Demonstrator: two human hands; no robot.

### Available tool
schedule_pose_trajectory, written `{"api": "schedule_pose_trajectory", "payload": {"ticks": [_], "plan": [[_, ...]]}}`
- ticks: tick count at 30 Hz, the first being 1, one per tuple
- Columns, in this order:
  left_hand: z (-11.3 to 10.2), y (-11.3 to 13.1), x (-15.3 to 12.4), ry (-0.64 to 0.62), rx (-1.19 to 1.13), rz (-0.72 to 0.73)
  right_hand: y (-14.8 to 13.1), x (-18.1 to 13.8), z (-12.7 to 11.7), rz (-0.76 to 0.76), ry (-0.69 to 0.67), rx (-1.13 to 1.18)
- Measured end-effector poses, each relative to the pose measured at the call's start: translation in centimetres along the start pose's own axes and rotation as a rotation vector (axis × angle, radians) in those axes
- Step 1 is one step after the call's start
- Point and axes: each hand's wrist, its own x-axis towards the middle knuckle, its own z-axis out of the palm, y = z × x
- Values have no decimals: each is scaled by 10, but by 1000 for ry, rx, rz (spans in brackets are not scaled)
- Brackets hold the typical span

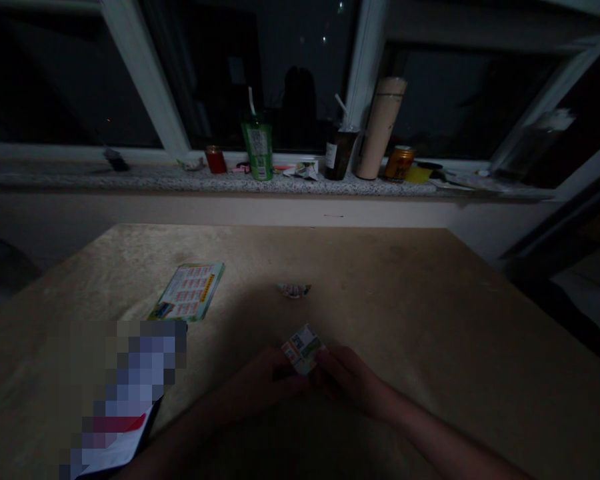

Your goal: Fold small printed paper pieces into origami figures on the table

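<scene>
Both my hands meet near the front middle of a brown table (pixel 405 300). My left hand (pixel 265 383) and my right hand (pixel 347 380) pinch a small folded piece of printed paper (pixel 303 348) between their fingertips. The paper is held just above the tabletop. A little farther away lies a small folded paper boat (pixel 294 289). A printed leaflet (pixel 189 291) lies flat to the left of it.
A blurred-out paper or booklet (pixel 120 400) lies at the front left. On the stone windowsill (pixel 80 177) stand a green cup with a straw (pixel 258 150), a red jar (pixel 215 160), a dark bottle (pixel 337 153), a tall beige cup (pixel 380 127) and a can (pixel 399 164). The room is dim.
</scene>
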Motion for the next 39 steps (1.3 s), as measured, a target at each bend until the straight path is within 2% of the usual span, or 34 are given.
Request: {"api": "schedule_pose_trajectory", "payload": {"ticks": [4,10,16,18,20,24,26,30,35,39], "plan": [[-1,-5,0,20,8,15,2,-1,0,4,-29,-14],[-1,-5,1,58,65,-1,3,-1,2,2,6,-56],[1,-7,1,119,112,-48,-2,1,-3,-128,245,-187],[1,-6,0,134,125,-47,-4,2,-5,-133,274,-209],[1,-5,-1,183,142,-44,-4,2,-5,-104,265,-200],[-1,-3,0,383,195,-56,-1,3,-8,-55,255,-212],[-1,-4,3,449,225,-62,1,4,-11,-113,289,-327],[2,-7,5,498,276,-63,5,5,-17,-225,296,-668],[5,-15,2,536,371,-14,3,5,-17,-159,266,-850],[3,-17,-2,539,602,62,2,4,-14,-140,281,-934]]}}
